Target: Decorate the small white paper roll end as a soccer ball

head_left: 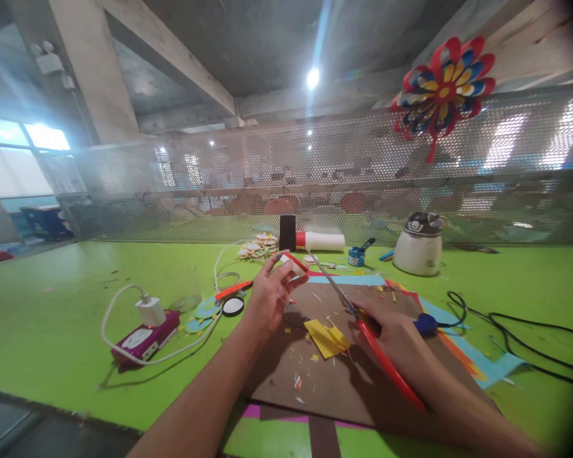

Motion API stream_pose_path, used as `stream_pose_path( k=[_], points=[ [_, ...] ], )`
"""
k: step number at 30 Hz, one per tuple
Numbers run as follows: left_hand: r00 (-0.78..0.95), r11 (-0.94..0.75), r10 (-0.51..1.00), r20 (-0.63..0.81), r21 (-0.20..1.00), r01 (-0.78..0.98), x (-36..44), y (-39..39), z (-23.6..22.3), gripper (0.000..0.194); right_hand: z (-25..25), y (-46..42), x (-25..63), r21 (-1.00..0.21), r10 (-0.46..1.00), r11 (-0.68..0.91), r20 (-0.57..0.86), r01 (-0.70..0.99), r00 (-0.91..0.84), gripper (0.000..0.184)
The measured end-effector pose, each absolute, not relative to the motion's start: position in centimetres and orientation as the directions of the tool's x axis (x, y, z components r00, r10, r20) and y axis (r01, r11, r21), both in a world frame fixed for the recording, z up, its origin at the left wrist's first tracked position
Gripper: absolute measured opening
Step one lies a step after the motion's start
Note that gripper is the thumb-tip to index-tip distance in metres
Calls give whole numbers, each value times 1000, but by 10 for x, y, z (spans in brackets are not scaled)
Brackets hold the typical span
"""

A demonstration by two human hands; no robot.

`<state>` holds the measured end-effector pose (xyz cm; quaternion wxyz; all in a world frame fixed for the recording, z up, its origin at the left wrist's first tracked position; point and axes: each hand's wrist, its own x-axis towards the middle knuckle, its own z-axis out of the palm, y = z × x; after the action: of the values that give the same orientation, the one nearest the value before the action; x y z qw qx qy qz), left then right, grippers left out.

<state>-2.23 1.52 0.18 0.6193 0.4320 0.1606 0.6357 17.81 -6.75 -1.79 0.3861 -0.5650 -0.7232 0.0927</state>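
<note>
Two hands are busy: your left hand [271, 294] pinches a small red-and-white piece [295, 264] between thumb and fingers, raised above the brown board [277, 375], while your right hand [386, 327] is wrapped around the scissors [384, 362]. Their tips point up beside the piece; whether the blades touch it, you can't tell from here. For a clean cut, it should help to turn the piece into the blades, with your left fingertips behind the cutting line. Below lies folded yellow paper [327, 337] among scraps, so lower your wrists lightly. By your right hand, a blue handle [426, 324] and black cord [506, 346] crowd that side. Leftward, mind the orange strip [233, 291], the white cable [184, 357] and purple power strip [146, 337]; beyond them spreads green tabletop [52, 331].
</note>
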Motion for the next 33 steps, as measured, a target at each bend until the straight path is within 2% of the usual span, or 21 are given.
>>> stream_pose_path(
  k=[8,12,16,21,23,29,33],
  points=[
    [78,-248,919,387,720,-648,-20,19,-4,41,-28,-66,177,-562,875,369,480,740,-71,42],
    [57,-299,903,426,717,-629,-19,19,-4,47,-28,-71,174,-539,880,367,466,758,-96,36],
    [75,-301,899,431,736,-607,-18,19,-4,48,-24,-72,174,-572,879,371,471,732,-78,35],
    [74,-348,889,452,772,-532,-19,19,-5,51,-40,-51,187,-604,801,387,595,697,71,38],
    [66,-369,884,463,778,-507,-19,19,-5,51,-49,-44,192,-609,795,399,603,686,72,37],
    [69,-388,875,479,780,-491,-18,19,-7,49,-46,-50,186,-607,813,394,580,691,46,41],
    [77,-398,867,492,777,-488,-17,19,-6,49,-29,-63,178,-590,850,411,524,695,-58,46]
  ],
)
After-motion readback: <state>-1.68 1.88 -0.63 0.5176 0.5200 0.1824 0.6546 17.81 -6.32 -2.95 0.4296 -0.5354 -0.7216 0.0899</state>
